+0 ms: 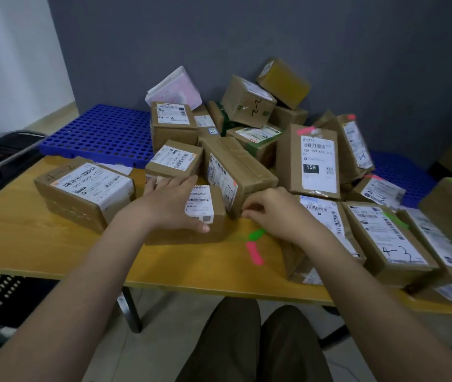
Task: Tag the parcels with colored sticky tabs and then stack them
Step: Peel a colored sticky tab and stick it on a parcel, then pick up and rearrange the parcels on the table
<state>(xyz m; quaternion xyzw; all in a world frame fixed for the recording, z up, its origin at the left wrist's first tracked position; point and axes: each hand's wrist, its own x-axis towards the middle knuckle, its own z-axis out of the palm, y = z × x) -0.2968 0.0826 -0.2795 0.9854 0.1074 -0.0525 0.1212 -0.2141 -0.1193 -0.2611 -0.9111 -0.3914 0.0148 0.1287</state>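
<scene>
**A:** Why does the left hand lie flat on the small brown cardboard parcel with a white barcode label in the middle of the frame?

**B:** I think it holds the parcel steady on the yellow wooden table. The fingers are straight and spread over the top, and the thumb goes down the front side. It presses; it does not grip.

**A:** And the right hand?

**B:** It is just right of that parcel, with curled fingers brought together at the tips. It seems to pinch something small, perhaps a tab, but I cannot tell what is between them.

**A:** Where are the tabs?

**B:** A green sticky tab and a pink sticky tab lie on the table below the right hand, probably kept near for easy picking.

**A:** The other parcels?

**B:** The pile of brown parcels leans on the grey wall in the upper middle. Some at the right, like the tall parcel with the "15H" label, already carry pink or green tabs. No tidy stack is visible yet.
</scene>
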